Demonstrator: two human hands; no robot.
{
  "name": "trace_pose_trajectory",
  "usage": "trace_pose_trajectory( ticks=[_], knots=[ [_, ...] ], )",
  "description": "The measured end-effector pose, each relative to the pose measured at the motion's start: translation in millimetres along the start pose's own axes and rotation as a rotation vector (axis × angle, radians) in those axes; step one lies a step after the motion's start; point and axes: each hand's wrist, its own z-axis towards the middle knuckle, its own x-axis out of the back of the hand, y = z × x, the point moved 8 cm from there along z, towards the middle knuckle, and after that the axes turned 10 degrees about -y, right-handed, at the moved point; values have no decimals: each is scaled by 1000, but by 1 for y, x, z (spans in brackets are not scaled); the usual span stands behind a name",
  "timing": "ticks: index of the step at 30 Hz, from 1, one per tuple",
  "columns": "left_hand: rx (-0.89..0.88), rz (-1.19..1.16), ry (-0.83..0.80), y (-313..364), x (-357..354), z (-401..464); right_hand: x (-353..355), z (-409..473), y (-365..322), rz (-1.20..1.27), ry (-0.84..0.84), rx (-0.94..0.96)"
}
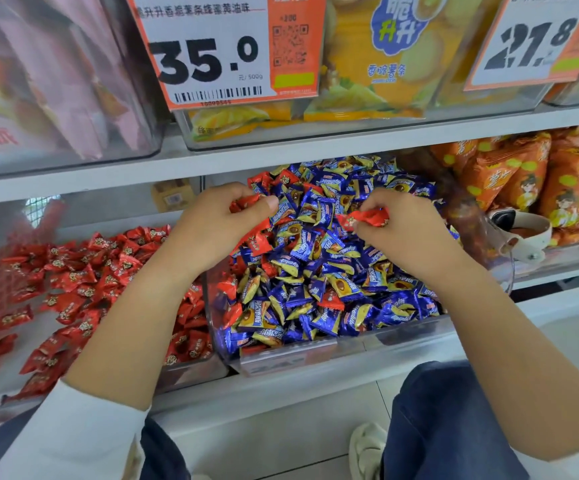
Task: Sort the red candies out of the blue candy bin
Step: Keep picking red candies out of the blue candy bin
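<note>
Both hands hover over the blue candy bin (316, 355), wrists bent down. Left hand (212, 230) curls around several red candies (246, 202); right hand (409, 230) pinches one red candy (371, 216) above the bin's middle.

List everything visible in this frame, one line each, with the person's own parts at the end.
blue candies: many, blue and yellow wrappers, piled in the middle clear bin
stray red candies: several, red, scattered among the blue ones
red candy bin: one, clear, left of the blue bin, holding many red candies
orange snack bags: several, orange, bin on the right
yellow snack bags: several, yellow, upper shelf
price tags: two, white and orange, upper bins
left hand: grip holds red candies, over the blue bin
right hand: pinches one red candy, over the blue bin
</note>
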Motion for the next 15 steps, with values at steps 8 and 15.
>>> trace_pose_trajectory(
  ticks=[8,15],
  knots=[
    [-32,81,2,-2,6,-8,3,-41,-27,262,-233,112],
    [-123,127,74,10,13,-29,-32,-56,-35,-135,-410,225]
  ],
)
